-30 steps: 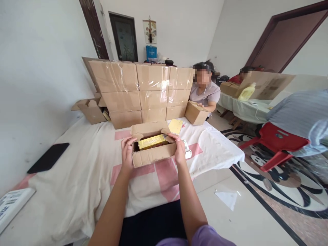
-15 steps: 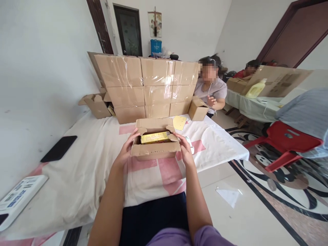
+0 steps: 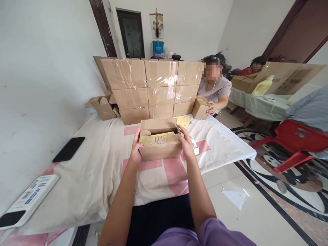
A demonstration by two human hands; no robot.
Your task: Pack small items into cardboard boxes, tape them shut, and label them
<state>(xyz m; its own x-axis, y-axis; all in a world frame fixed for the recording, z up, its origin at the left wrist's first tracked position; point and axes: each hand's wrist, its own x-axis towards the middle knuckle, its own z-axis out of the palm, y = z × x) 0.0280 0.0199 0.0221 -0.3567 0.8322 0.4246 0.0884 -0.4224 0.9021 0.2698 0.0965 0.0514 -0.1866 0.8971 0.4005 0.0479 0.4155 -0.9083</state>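
Observation:
A small cardboard box sits on the cloth-covered table in front of me, its top partly open. Inside lies a yellow printed carton, mostly hidden by the box's front flap. My left hand grips the box's left side, thumb at the front corner. At the right end, my right hand holds the side and flap edges between thumb and fingers. The back flap stands raised behind the opening. A yellow card lies just behind my right hand, and a white object, partly covered, lies beside it.
A wall of stacked, taped cardboard boxes stands across the table's back. An open carton is at its left; at its right, a co-worker's hand touches another box. A black pad and white device lie on the left.
The box's front flap has been raised and now leans over the opening, covering much of the yellow carton. My hands have shifted their grip on the sides. The co-worker's hand has come down onto their box.

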